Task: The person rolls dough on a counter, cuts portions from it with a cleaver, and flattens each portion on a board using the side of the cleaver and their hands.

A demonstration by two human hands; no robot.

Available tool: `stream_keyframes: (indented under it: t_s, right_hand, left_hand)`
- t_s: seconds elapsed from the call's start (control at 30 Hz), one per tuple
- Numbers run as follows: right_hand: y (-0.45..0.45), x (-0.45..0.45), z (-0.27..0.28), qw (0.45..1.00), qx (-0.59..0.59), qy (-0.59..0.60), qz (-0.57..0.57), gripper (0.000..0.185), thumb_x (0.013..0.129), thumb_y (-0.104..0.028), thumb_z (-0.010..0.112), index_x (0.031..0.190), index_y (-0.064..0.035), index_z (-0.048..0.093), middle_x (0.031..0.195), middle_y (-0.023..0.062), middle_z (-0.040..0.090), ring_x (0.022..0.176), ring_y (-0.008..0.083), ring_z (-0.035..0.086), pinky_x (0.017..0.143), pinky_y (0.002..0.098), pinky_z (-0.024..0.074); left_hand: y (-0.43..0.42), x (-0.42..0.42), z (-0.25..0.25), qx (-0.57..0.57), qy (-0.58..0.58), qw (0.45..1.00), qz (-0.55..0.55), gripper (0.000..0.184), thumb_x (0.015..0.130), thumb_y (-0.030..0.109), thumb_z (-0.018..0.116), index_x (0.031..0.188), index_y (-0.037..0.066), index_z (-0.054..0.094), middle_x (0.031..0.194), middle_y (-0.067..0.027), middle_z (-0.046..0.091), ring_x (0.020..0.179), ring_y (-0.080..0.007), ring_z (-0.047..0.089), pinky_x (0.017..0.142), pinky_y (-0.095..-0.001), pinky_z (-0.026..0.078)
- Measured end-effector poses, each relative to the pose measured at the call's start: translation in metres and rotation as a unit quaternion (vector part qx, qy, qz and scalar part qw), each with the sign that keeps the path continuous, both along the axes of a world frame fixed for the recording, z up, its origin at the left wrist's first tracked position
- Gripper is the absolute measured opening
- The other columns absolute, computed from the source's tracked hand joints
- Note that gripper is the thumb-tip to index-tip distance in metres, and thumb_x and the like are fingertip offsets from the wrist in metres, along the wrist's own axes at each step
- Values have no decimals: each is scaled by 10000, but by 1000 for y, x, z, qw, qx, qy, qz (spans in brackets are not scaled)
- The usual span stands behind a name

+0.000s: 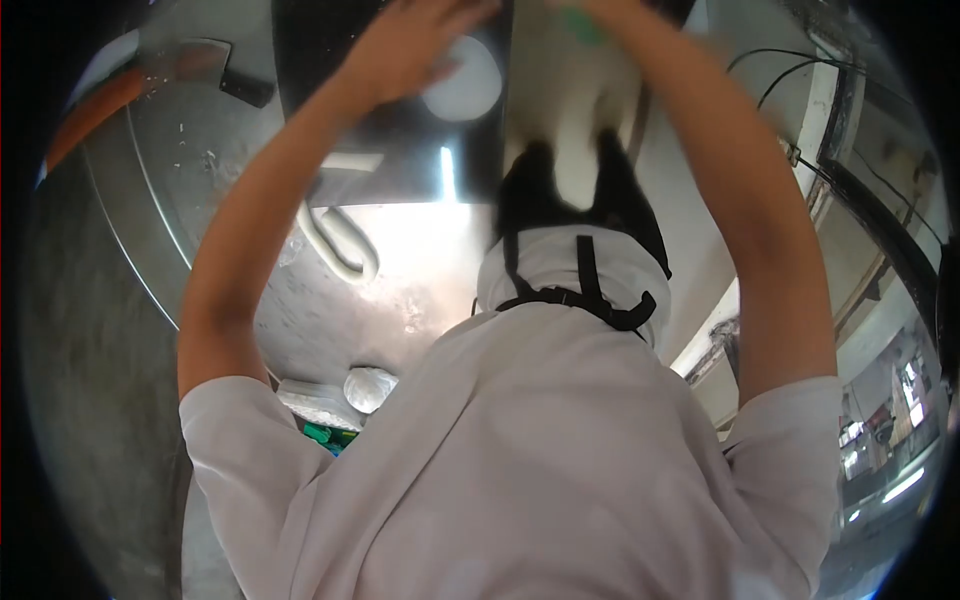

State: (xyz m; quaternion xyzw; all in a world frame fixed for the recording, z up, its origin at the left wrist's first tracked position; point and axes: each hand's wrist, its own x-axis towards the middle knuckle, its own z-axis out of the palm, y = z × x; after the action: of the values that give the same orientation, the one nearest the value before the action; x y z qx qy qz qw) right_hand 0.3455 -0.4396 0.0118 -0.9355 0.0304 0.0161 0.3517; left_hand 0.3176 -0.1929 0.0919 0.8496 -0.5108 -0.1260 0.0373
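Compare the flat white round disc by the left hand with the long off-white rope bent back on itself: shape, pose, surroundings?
Shape: white disc is broad and round; off-white rope is long and narrow.
Pose: disc lies flat; rope curves into a hook.
Surroundings: disc is by the left hand, contact unclear; rope has no hand at it.
Shared: both pale.

Knife [246, 88] left of disc [464, 80]

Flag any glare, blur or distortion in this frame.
Head view: glare whitens part of the worktop; a bright streak shows on the dark surface; left hand and right hand are blurred; wide-angle curvature, black corners.
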Motion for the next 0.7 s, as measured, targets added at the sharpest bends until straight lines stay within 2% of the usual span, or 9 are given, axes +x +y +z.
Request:
stream_keyframes:
  t_s: [0.07, 0.13, 0.2, 0.27, 0.33, 0.4, 0.47, 0.6, 0.7]
  right_hand:
    - [-5, -72, 13, 938, 295, 46, 174, 501, 768, -326, 821, 1077, 36, 664, 1068, 281, 710, 1002, 451, 696, 828, 487, 567]
    - [-6, -134, 4, 966, 134, 82, 206, 500, 868, -339, 807, 1190, 8, 647, 1038, 223, 725, 973, 346, 718, 858, 435, 554]
    - [3, -164, 14, 968, 131, 136, 167, 574, 901, -487, 748, 1216, -16, 658, 1146, 222, 697, 1042, 386, 672, 939, 473, 509]
    - [3, -185, 15, 969, 124, 127, 172, 532, 901, -418, 764, 1206, 0, 643, 1120, 231, 701, 1031, 394, 682, 918, 456, 522]
    - [1, -203, 19, 971, 116, 115, 173, 493, 902, -349, 780, 1196, 16, 628, 1095, 240, 706, 1021, 401, 692, 896, 440, 535]
    - [-2, -224, 29, 957, 64, 230, 164, 495, 896, -346, 782, 1154, 40, 614, 1104, 276, 686, 1015, 455, 673, 871, 463, 533]
    - [-19, -245, 31, 950, 122, 197, 208, 502, 893, -352, 781, 1124, 56, 602, 1054, 298, 681, 978, 479, 664, 841, 476, 534]
    - [-65, -240, 65, 907, 82, 300, 285, 472, 883, -367, 784, 1106, 22, 639, 964, 277, 696, 940, 468, 675, 815, 467, 542]
    - [-88, -202, 69, 899, 66, 331, 280, 445, 877, -367, 788, 1098, 0, 667, 947, 255, 711, 931, 441, 693, 809, 465, 543]
  left_hand:
    - [-8, -20, 12, 23, -6, 999, -45, 802, 906, 280, 701, 1568, 47, 314, 1558, -204, 420, 1398, -379, 465, 1108, -514, 398]
    - [-2, -22, -37, 28, 0, 1000, -9, 689, 896, 294, 707, 1507, 124, 438, 1514, -180, 483, 1371, -360, 501, 1099, -562, 395]
    - [-3, -15, -47, 32, 2, 999, 27, 590, 886, 307, 714, 1446, 201, 561, 1469, -157, 546, 1344, -342, 537, 1089, -611, 391]
    - [-18, -11, -21, 141, 141, 978, 61, 368, 847, 22, 659, 1201, 118, 695, 1219, -151, 684, 1150, -318, 659, 959, -504, 495]
    - [-16, -8, 15, 137, 132, 981, 40, 295, 835, 21, 665, 1120, 87, 702, 1170, -164, 696, 1127, -339, 668, 940, -502, 509]
    - [-12, -2, 28, 130, 122, 984, 21, 224, 822, 20, 671, 1040, 55, 710, 1120, -177, 709, 1105, -360, 677, 921, -501, 523]
    - [-3, 5, 26, 62, 150, 986, 35, 247, 754, 11, 777, 909, 60, 592, 1021, -107, 678, 1052, -325, 657, 901, -418, 505]
    - [13, 25, 41, 60, 236, 967, 77, 240, 775, 42, 769, 940, 34, 595, 919, -137, 683, 927, -368, 680, 801, -423, 528]
    - [34, 47, 24, -67, 262, 947, 171, 214, 806, 39, 754, 940, 27, 587, 822, -138, 662, 801, -328, 675, 746, -409, 522]
